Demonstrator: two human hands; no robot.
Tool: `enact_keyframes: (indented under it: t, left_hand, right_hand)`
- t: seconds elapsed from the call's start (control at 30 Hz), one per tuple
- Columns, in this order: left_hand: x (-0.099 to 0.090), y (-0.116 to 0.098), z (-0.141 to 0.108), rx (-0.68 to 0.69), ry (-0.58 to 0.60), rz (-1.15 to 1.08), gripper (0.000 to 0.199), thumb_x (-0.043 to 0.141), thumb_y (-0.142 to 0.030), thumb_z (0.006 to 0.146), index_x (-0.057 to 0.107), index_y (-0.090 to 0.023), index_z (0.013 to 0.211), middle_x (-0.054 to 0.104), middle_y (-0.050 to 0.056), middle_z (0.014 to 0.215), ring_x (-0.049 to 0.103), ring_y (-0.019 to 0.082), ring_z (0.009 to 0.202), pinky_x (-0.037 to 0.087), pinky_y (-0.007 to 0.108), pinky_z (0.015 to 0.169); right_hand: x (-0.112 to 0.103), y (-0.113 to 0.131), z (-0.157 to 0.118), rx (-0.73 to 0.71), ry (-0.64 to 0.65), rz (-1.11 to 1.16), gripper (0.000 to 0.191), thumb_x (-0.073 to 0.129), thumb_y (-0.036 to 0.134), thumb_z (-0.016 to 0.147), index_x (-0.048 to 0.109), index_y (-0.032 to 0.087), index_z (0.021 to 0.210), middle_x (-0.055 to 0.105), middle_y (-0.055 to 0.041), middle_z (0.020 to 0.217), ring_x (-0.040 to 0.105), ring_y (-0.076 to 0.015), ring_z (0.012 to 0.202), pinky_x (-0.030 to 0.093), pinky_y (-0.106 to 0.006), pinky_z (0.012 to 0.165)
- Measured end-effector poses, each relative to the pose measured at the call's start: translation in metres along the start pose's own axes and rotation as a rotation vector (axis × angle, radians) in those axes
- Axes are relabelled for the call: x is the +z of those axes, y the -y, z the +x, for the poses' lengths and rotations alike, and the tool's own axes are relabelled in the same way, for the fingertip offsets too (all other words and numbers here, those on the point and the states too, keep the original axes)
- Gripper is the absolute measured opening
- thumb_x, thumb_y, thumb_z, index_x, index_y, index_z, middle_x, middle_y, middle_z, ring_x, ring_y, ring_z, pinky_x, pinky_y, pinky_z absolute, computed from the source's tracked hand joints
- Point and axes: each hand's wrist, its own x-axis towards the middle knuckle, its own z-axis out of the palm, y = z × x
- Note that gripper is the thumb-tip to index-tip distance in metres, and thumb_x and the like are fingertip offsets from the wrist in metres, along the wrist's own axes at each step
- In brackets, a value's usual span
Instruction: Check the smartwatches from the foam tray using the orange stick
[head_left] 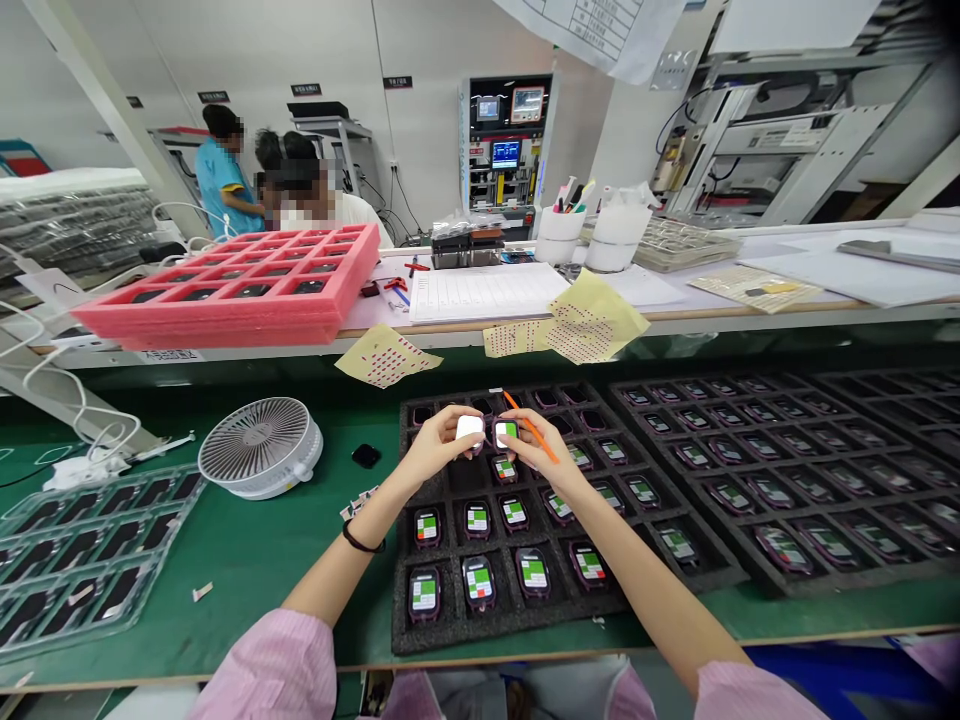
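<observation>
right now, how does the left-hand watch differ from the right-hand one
Look: the left watch shows plain white, the right watch green and white blocks. Grip: the left watch is in the left hand; the right watch is in the right hand, which also holds an orange stick. Both watches are lit and held above the black tray.

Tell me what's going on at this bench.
A person's left hand holds a watch-like device with a white face. The right hand holds a second device, its screen green and white, along with an orange stick. Beneath them, a black foam tray holds more devices, many with lit screens.
</observation>
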Motion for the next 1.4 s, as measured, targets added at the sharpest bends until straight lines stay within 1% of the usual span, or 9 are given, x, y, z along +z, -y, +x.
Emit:
enact_keyframes:
  t: [0.27, 0.4, 0.63, 0.8, 0.87, 0.97, 1.07, 1.23, 1.4]
  left_hand:
    - [0.002, -0.006, -0.002, -0.097, -0.074, 0.032, 0.041, 0.066, -0.054, 0.071, 0.06, -0.015, 0.084, 0.06, 0.0, 0.064, 0.047, 0.007, 0.047, 0.037, 0.018, 0.04]
    - [0.001, -0.004, -0.001, -0.085, -0.045, 0.038, 0.041, 0.065, -0.053, 0.073, 0.06, -0.015, 0.089, 0.062, 0.001, 0.068, 0.049, 0.007, 0.047, 0.035, 0.018, 0.041]
    - [-0.004, -0.001, 0.001, -0.009, 0.084, -0.002, 0.052, 0.066, -0.04, 0.076, 0.053, -0.017, 0.121, 0.064, 0.008, 0.101, 0.063, 0.013, 0.071, 0.04, 0.02, 0.052]
    - [-0.008, 0.003, 0.001, 0.008, 0.124, -0.007, 0.062, 0.065, -0.033, 0.078, 0.042, -0.019, 0.134, 0.062, 0.01, 0.108, 0.064, 0.017, 0.087, 0.044, 0.022, 0.061]
    - [-0.009, 0.004, 0.001, 0.016, 0.138, -0.002, 0.064, 0.066, -0.031, 0.078, 0.041, -0.02, 0.135, 0.061, 0.01, 0.113, 0.064, 0.019, 0.092, 0.045, 0.022, 0.062]
    - [-0.008, 0.004, 0.001, 0.022, 0.128, 0.003, 0.059, 0.065, -0.032, 0.079, 0.044, -0.021, 0.133, 0.06, 0.011, 0.117, 0.065, 0.019, 0.091, 0.045, 0.021, 0.06]
    - [-0.006, 0.002, 0.001, 0.026, 0.083, -0.002, 0.052, 0.064, -0.038, 0.08, 0.049, -0.02, 0.127, 0.062, 0.01, 0.113, 0.066, 0.017, 0.083, 0.043, 0.02, 0.055]
    - [-0.003, -0.003, 0.001, 0.015, 0.005, 0.005, 0.045, 0.061, -0.048, 0.079, 0.06, -0.017, 0.112, 0.065, 0.005, 0.089, 0.063, 0.012, 0.064, 0.04, 0.019, 0.048]
    - [-0.001, -0.006, -0.001, -0.022, -0.126, 0.026, 0.041, 0.062, -0.053, 0.077, 0.063, -0.015, 0.094, 0.063, 0.001, 0.074, 0.053, 0.007, 0.05, 0.036, 0.018, 0.042]
  right_hand:
    - [0.0, 0.003, 0.0, 0.061, -0.105, -0.002, 0.029, 0.072, 0.045, 0.069, 0.062, 0.021, 0.08, 0.045, 0.0047, 0.061, 0.041, -0.0078, 0.048, 0.036, -0.02, 0.039]
    - [0.001, 0.004, -0.001, 0.044, -0.113, -0.018, 0.029, 0.075, 0.043, 0.066, 0.062, 0.021, 0.08, 0.041, 0.0055, 0.061, 0.041, -0.0084, 0.051, 0.038, -0.02, 0.041]
    - [-0.001, 0.0, -0.001, -0.008, -0.006, 0.019, 0.036, 0.077, 0.036, 0.065, 0.058, 0.023, 0.093, 0.058, 0.0011, 0.078, 0.053, -0.0111, 0.062, 0.047, -0.024, 0.054]
    - [-0.002, -0.001, -0.001, -0.036, 0.026, 0.027, 0.043, 0.078, 0.031, 0.064, 0.056, 0.024, 0.1, 0.061, -0.0017, 0.091, 0.061, -0.0146, 0.076, 0.052, -0.028, 0.065]
    - [-0.002, 0.0, 0.0, -0.041, 0.023, 0.036, 0.043, 0.078, 0.031, 0.065, 0.056, 0.024, 0.101, 0.061, -0.0017, 0.093, 0.061, -0.0139, 0.074, 0.051, -0.025, 0.061]
    - [-0.002, -0.001, 0.0, -0.031, 0.002, 0.045, 0.036, 0.072, 0.036, 0.072, 0.056, 0.024, 0.102, 0.059, -0.0006, 0.087, 0.057, -0.0104, 0.06, 0.038, -0.02, 0.043]
    - [-0.003, -0.001, -0.001, -0.025, -0.021, 0.033, 0.031, 0.068, 0.039, 0.077, 0.058, 0.023, 0.101, 0.057, 0.0003, 0.081, 0.054, -0.009, 0.054, 0.029, -0.019, 0.037]
    - [-0.004, 0.0, -0.001, -0.02, -0.019, 0.031, 0.027, 0.067, 0.039, 0.078, 0.059, 0.022, 0.097, 0.056, 0.0009, 0.077, 0.055, -0.0088, 0.052, 0.03, -0.02, 0.038]
    - [-0.002, 0.001, -0.002, -0.006, -0.011, 0.049, 0.029, 0.07, 0.037, 0.074, 0.06, 0.022, 0.096, 0.058, 0.0012, 0.077, 0.052, -0.0081, 0.052, 0.033, -0.02, 0.04]
